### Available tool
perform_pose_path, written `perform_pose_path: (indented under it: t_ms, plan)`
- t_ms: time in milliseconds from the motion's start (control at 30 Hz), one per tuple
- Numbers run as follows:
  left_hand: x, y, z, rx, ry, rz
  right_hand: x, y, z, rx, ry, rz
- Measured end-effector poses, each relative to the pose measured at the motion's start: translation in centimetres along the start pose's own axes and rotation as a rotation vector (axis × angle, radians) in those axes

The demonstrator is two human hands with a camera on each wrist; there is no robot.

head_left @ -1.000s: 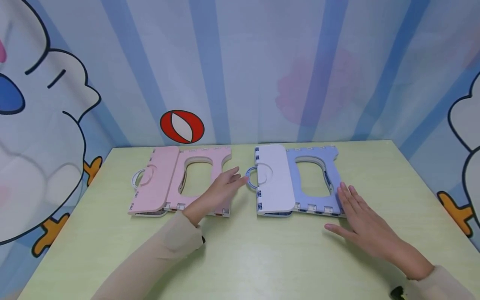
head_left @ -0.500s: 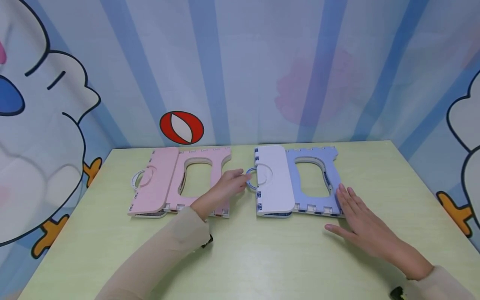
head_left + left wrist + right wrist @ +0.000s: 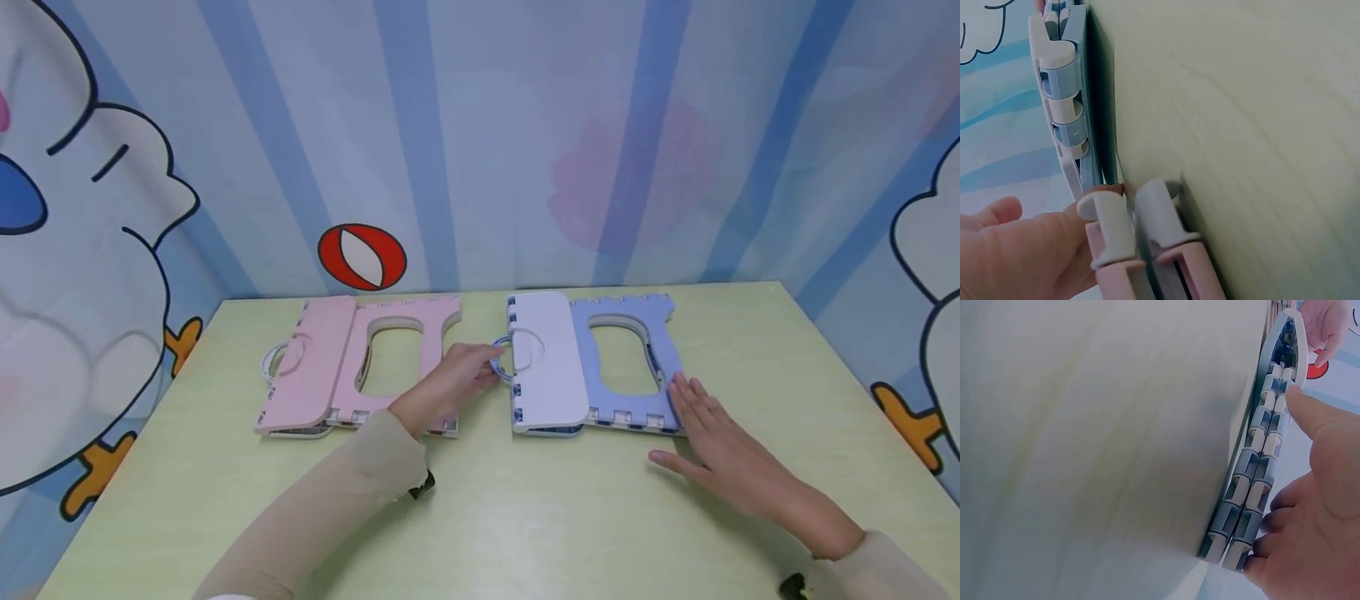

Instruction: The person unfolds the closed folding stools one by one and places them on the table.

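A folded step stool with a white and blue top (image 3: 551, 358) lies flat on the table. At its left end is a blue ring handle (image 3: 501, 358). My left hand (image 3: 453, 377) reaches over the right end of a pink folded step stool (image 3: 311, 367), its fingertips at that ring. The left wrist view shows the thumb (image 3: 1004, 211) apart from the fingers, which are partly hidden behind the pink stool's hinges. My right hand (image 3: 731, 454) lies along the blue stool's right edge, fingers straight and touching it; in the right wrist view, the thumb (image 3: 1313, 412) is near the hinged edge.
Both stools lie side by side near the back of the pale green table (image 3: 547, 517). A second ring handle (image 3: 272, 362) sticks out left of the pink stool. Behind stands a striped blue backdrop (image 3: 495, 150) with cartoon figures.
My left hand has moved slightly right, its fingertips now at the blue ring handle. The right hand and both stools stay in place.
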State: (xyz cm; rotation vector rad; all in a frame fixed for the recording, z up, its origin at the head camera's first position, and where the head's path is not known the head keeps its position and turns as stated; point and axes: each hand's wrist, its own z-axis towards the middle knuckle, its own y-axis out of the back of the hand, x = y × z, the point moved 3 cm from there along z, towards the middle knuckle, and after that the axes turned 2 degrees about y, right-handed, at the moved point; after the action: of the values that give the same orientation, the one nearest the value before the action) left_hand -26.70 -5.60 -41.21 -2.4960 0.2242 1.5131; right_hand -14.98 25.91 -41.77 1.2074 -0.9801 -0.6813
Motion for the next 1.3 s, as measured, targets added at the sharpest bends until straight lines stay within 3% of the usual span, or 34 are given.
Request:
perform_pose_path:
  t_ms: [400,833,1300]
  plan:
    - [-0.02,-0.26,-0.07,-0.026,-0.008,-0.036,-0.19,-0.66,-0.04,0.020,0.065,-0.143]
    - [-0.19,-0.28,-0.12,-0.053,0.011,-0.077,0.21,-0.03,-0.17,0.064,-0.015,-0.031]
    - [-0.42,-0.16,-0.12,-0.044,0.038,-0.097,-0.29,-0.49,-0.39,0.031,0.023,-0.034]
